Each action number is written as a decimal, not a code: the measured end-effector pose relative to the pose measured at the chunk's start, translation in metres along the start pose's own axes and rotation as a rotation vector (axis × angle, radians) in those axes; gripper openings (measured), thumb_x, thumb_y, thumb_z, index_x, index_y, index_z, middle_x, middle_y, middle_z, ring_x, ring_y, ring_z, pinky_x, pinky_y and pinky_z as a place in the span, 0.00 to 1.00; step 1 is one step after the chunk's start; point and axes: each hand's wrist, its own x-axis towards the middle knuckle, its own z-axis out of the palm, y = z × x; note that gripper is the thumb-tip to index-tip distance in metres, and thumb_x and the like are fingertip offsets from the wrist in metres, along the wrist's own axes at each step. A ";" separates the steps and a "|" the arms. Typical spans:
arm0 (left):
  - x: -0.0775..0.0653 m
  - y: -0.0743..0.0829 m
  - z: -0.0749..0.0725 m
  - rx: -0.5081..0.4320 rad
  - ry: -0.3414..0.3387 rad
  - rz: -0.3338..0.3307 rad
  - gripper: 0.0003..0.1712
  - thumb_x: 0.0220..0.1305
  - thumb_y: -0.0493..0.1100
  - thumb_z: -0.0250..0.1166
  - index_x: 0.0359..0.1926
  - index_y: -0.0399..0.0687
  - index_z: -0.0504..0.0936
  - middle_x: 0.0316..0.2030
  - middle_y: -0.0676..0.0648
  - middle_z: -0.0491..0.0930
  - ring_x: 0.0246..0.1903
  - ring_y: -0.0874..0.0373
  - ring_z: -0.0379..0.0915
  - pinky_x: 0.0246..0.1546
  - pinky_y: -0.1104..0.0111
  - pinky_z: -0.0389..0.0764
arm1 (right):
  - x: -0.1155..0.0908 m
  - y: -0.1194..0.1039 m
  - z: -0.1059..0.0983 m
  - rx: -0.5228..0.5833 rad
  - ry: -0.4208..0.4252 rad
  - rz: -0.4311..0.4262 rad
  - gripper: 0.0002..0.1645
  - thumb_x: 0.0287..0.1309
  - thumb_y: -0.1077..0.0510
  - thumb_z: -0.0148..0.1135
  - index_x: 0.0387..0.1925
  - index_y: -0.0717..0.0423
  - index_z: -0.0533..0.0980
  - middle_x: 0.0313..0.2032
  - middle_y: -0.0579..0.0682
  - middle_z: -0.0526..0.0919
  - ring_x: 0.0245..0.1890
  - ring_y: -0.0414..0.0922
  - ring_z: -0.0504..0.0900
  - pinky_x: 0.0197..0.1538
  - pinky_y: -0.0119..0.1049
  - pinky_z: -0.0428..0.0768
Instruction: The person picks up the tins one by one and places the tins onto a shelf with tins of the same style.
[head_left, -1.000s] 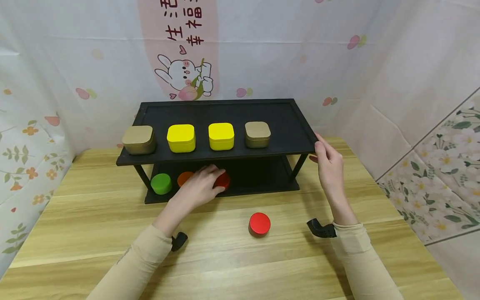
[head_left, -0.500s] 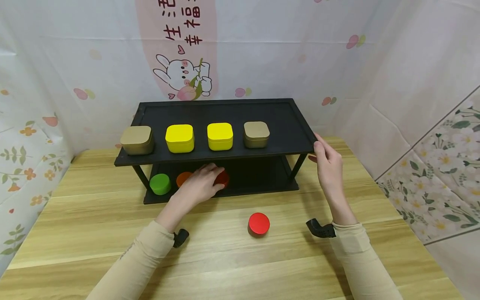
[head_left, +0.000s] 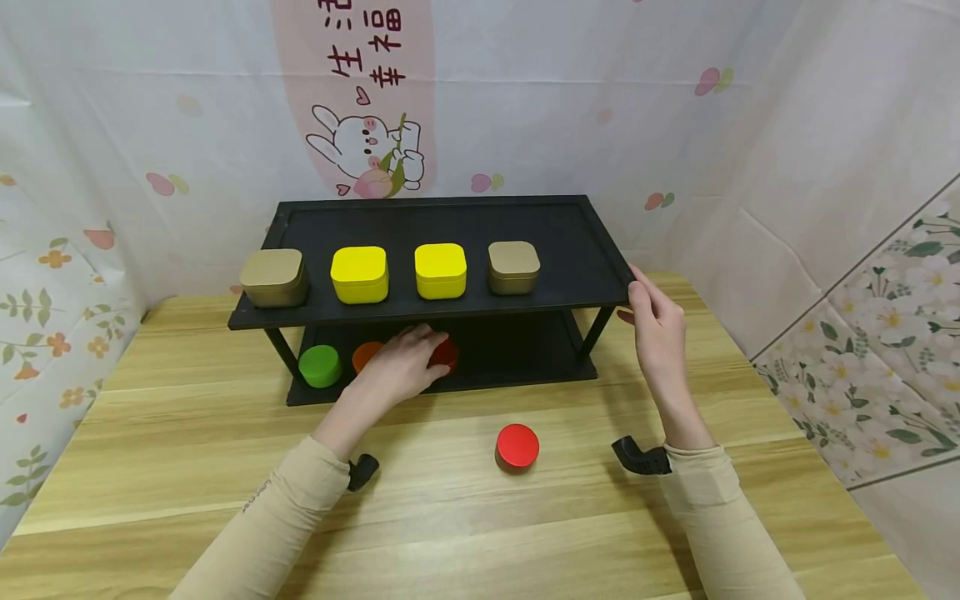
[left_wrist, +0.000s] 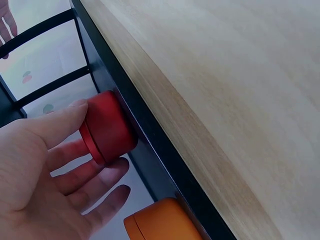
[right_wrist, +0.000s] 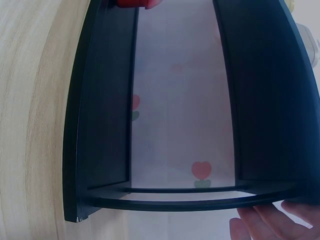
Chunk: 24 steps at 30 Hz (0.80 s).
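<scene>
On the lower level of a black two-tier rack (head_left: 442,218), my left hand (head_left: 396,364) grips a red round tin (left_wrist: 107,127). Its thumb and fingers lie around the tin's sides in the left wrist view, and the tin's base meets the shelf. My right hand (head_left: 660,333) pinches the right front corner of the upper shelf, thumb at the edge and fingertips beneath. An orange round tin (left_wrist: 162,222) stands left of the held one, partly hidden by the left hand in the head view. Farther left is a green round tin (head_left: 320,367).
Along the upper shelf's front stand two yellow square tins (head_left: 360,275) between two gold-brown ones (head_left: 513,268). Another red round tin (head_left: 517,447) sits on the wooden table (head_left: 450,533) before the rack. Printed cloth hangs behind.
The head view has shifted very slightly. Both hands keep their holds, and the tins stay where they were.
</scene>
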 end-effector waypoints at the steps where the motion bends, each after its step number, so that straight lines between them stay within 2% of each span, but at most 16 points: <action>1: 0.000 0.000 0.000 0.002 0.000 0.000 0.33 0.72 0.52 0.65 0.72 0.42 0.72 0.69 0.36 0.72 0.67 0.39 0.72 0.71 0.48 0.73 | 0.000 0.000 0.000 0.000 0.000 0.001 0.27 0.79 0.41 0.45 0.71 0.39 0.72 0.70 0.50 0.77 0.61 0.38 0.82 0.53 0.25 0.84; 9: 0.000 0.000 -0.001 0.019 0.005 0.006 0.34 0.72 0.53 0.65 0.71 0.43 0.73 0.69 0.36 0.73 0.68 0.39 0.72 0.70 0.46 0.73 | 0.000 -0.001 -0.001 0.000 -0.001 0.004 0.27 0.79 0.41 0.45 0.71 0.39 0.72 0.70 0.50 0.77 0.61 0.36 0.82 0.55 0.27 0.84; 17: -0.001 -0.001 -0.004 0.012 -0.025 -0.025 0.37 0.73 0.56 0.62 0.76 0.44 0.67 0.74 0.35 0.67 0.75 0.35 0.61 0.74 0.42 0.66 | 0.000 -0.002 0.000 0.011 -0.003 0.007 0.27 0.78 0.40 0.45 0.71 0.39 0.72 0.70 0.50 0.77 0.60 0.36 0.82 0.54 0.24 0.84; 21: -0.003 0.000 -0.005 0.030 0.007 -0.013 0.37 0.73 0.57 0.63 0.75 0.45 0.68 0.74 0.37 0.68 0.75 0.35 0.61 0.75 0.42 0.65 | 0.000 -0.001 0.000 0.009 -0.001 0.007 0.27 0.78 0.40 0.45 0.71 0.40 0.72 0.70 0.50 0.77 0.60 0.37 0.82 0.53 0.21 0.83; 24: -0.004 0.001 -0.004 0.047 0.051 0.010 0.36 0.72 0.57 0.64 0.73 0.46 0.71 0.71 0.39 0.71 0.73 0.38 0.64 0.73 0.44 0.68 | 0.000 -0.001 -0.001 0.005 0.002 0.007 0.27 0.79 0.40 0.45 0.71 0.40 0.72 0.70 0.50 0.77 0.60 0.36 0.82 0.53 0.23 0.83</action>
